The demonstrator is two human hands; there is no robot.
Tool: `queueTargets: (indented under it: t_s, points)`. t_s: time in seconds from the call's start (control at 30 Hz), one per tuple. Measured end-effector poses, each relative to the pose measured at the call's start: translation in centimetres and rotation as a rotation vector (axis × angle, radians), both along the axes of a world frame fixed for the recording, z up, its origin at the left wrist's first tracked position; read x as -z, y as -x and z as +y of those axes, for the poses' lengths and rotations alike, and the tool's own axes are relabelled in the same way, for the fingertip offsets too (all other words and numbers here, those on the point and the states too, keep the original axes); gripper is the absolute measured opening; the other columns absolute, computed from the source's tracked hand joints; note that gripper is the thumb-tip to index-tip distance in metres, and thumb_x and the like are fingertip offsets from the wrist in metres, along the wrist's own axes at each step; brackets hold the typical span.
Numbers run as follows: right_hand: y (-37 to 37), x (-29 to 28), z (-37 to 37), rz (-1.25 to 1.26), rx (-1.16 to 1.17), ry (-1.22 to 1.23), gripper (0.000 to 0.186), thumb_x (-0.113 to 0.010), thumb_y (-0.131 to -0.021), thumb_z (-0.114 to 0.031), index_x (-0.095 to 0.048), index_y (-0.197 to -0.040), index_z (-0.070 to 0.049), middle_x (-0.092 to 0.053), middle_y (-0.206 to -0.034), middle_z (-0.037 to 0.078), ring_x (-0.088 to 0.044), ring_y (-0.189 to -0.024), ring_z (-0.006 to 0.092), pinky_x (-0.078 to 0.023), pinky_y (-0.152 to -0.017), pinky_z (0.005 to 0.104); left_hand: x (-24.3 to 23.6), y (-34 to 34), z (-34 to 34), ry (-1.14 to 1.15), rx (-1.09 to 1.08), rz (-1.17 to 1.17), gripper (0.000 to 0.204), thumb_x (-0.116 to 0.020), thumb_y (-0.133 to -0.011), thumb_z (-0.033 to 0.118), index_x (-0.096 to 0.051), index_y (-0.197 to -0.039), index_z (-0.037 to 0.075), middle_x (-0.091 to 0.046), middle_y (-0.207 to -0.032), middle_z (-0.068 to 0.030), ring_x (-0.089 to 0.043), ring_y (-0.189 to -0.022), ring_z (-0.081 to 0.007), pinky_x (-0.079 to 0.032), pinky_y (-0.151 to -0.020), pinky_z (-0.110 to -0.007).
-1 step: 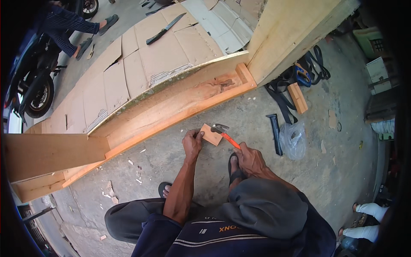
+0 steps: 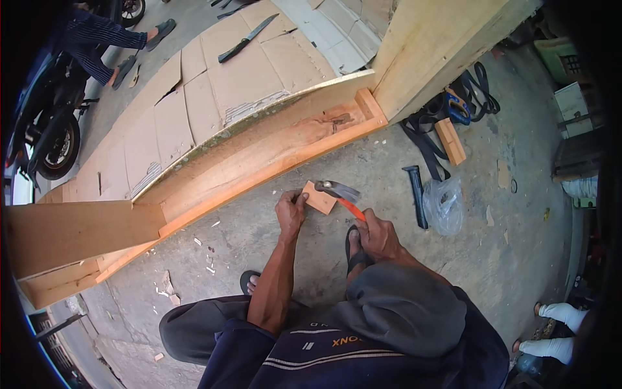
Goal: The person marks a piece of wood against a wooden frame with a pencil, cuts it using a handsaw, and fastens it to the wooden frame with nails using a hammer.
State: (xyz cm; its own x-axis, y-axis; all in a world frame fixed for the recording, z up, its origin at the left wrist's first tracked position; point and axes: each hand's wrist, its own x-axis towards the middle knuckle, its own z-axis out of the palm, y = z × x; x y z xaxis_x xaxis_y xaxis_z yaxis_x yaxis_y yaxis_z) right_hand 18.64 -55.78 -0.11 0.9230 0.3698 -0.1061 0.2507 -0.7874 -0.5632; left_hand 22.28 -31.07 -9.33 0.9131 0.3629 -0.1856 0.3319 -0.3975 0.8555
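My left hand pinches the left edge of a small flat wooden block just above the concrete floor. My right hand is closed on a hammer's orange handle, and the metal hammer head is over the block, close to my left thumb. Whether the head touches the wood I cannot tell. Behind the block lies a long wooden frame with raised sides, joined to a thick upright panel at the right.
A knife rests on cardboard. At right lie black straps, a saw, wood offcut, black tool and plastic bag. A person's legs are beside a motorbike; another person's legs are lower right.
The hammer in my right hand has risen slightly and its head is turned differently over the block. My left hand stays on the block's edge.
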Motion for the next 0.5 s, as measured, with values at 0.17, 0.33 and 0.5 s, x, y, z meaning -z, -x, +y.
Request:
queueTargets:
  t_s: [0.17, 0.33, 0.5]
  points:
    - [-1.2, 2.6, -0.9, 0.230, 0.035, 0.194, 0.030, -0.054, -0.103, -0.032, -0.048, -0.102, -0.003, -0.067, -0.077, 0.026, -0.067, -0.072, 0.0474, -0.052, -0.062, 0.0558, 0.8, -1.3, 0.9, -0.034, 0.008, -0.041, 0.025, -0.074, -0.088, 0.019, -0.075, -0.101, -0.003, -0.073, -0.096, -0.0218, -0.071, -0.089, -0.0326, -0.054, -0.083, -0.039]
    - [0.7, 2.6, -0.6, 0.188, 0.262, -0.066, 0.031, -0.050, -0.105, -0.034, -0.050, -0.111, -0.003, -0.065, -0.073, 0.028, -0.066, -0.072, 0.0504, -0.051, -0.060, 0.0558, 0.3, -1.9, 2.4, 0.366, -0.156, -0.201, 0.018, -0.064, -0.095, 0.008, -0.069, -0.109, -0.002, -0.075, -0.097, -0.0153, -0.070, -0.088, -0.0217, -0.054, -0.081, -0.035]
    - [1.4, 3.0, -0.9, 0.254, 0.419, -0.211, 0.034, -0.049, -0.106, -0.037, -0.051, -0.110, -0.004, -0.063, -0.069, 0.027, -0.066, -0.070, 0.0504, -0.049, -0.058, 0.0559, -0.6, -3.2, 0.1, 0.503, -0.055, -0.217, 0.015, -0.065, -0.096, 0.004, -0.061, -0.109, -0.003, -0.073, -0.103, -0.0119, -0.068, -0.099, -0.0169, -0.051, -0.093, -0.031]
